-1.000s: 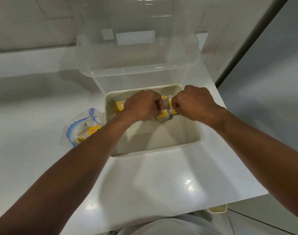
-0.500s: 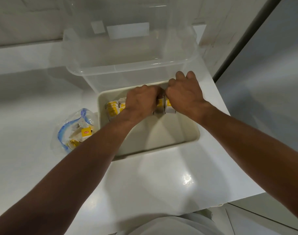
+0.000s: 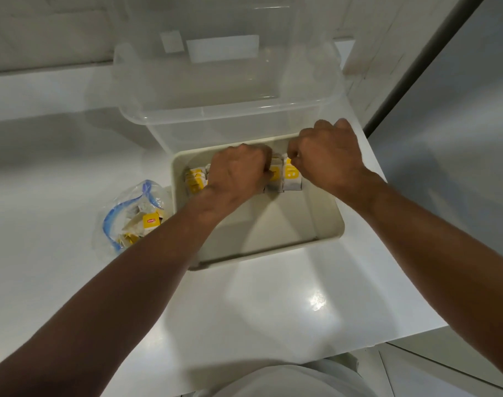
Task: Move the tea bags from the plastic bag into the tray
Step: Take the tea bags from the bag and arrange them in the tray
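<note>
The tea bags (image 3: 291, 176) stand in a row along the far wall of the cream tray (image 3: 287, 222) on the white counter (image 3: 244, 310), just in front of a clear tub (image 3: 230, 110). The left hand (image 3: 239, 173) is curled around the row's middle, while the right hand (image 3: 327, 159) pinches the end bag's top. More bags lie in the plastic bag (image 3: 130, 213), just left of the tray

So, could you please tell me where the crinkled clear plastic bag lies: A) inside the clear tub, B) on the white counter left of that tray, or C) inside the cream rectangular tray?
B: the crinkled clear plastic bag lies on the white counter, left of the cream rectangular tray.
</note>
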Demonstrator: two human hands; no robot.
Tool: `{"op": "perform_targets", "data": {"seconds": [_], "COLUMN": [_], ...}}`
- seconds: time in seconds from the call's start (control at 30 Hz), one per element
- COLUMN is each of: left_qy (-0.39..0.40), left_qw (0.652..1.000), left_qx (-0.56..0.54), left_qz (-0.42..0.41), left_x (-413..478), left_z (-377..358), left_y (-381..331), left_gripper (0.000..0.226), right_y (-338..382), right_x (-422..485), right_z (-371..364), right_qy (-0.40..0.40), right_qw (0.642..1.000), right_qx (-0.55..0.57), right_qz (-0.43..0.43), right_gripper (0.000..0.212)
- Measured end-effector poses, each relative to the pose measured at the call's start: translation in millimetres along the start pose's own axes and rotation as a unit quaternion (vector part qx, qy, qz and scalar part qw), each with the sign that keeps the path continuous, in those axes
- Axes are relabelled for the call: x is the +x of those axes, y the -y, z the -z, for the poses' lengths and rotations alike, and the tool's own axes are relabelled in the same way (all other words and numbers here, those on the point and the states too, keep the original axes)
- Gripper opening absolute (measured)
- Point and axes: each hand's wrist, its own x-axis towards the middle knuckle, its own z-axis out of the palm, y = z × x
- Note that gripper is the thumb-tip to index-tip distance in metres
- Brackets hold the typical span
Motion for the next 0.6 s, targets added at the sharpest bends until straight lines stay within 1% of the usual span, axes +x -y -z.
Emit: {"op": "perform_targets", "data": {"seconds": [0.07, 0.13, 0.2, 0.27, 0.37, 0.4, 0.5, 0.6], "left_qy": [0.038, 0.102, 0.149, 0.168, 0.181, 0.187, 0.196, 0.190], "left_qw": [0.998, 0.989, 0.980, 0.976, 0.972, 0.970, 0.969, 0.973], "left_qx": [-0.008, -0.038, -0.057, -0.037, 0.026, 0.030, 0.009, -0.005], "left_qz": [-0.047, -0.096, -0.122, -0.132, -0.149, -0.150, -0.147, -0.132], "left_x": [-10.8, -22.2, -30.0, -32.2, -32.6, -33.1, -38.8, -40.6], "left_z": [4.3, 4.6, 5.4, 5.6, 4.0, 4.0, 6.9, 9.8], "left_y": [7.0, 12.9, 12.5, 8.4, 4.7, 3.5, -2.8, -5.5], "left_gripper": [0.026, 0.032, 0.034, 0.034, 0.034, 0.034, 0.036, 0.040], "right_y": [-4.1, 5.9, 27.0, 44.7, 52.5, 53.4, 58.0, 58.3], "right_x": [-8.5, -22.0, -35.9, -41.0, -39.8, -40.3, -42.5, -40.9], "right_z": [11.2, 23.1, 25.4, 19.3, 7.6, 6.1, 1.8, 2.2], "right_qy": [0.055, 0.127, 0.185, 0.225, 0.224, 0.217, 0.203, 0.206], "right_qw": [0.996, 0.985, 0.977, 0.970, 0.972, 0.974, 0.978, 0.977], "right_qx": [0.061, 0.110, 0.106, 0.090, 0.061, 0.054, 0.046, 0.053], "right_qz": [-0.034, -0.050, -0.031, -0.019, -0.013, -0.013, -0.011, -0.018], "right_gripper": [0.013, 0.023, 0.027, 0.027, 0.022, 0.021, 0.020, 0.019]}}
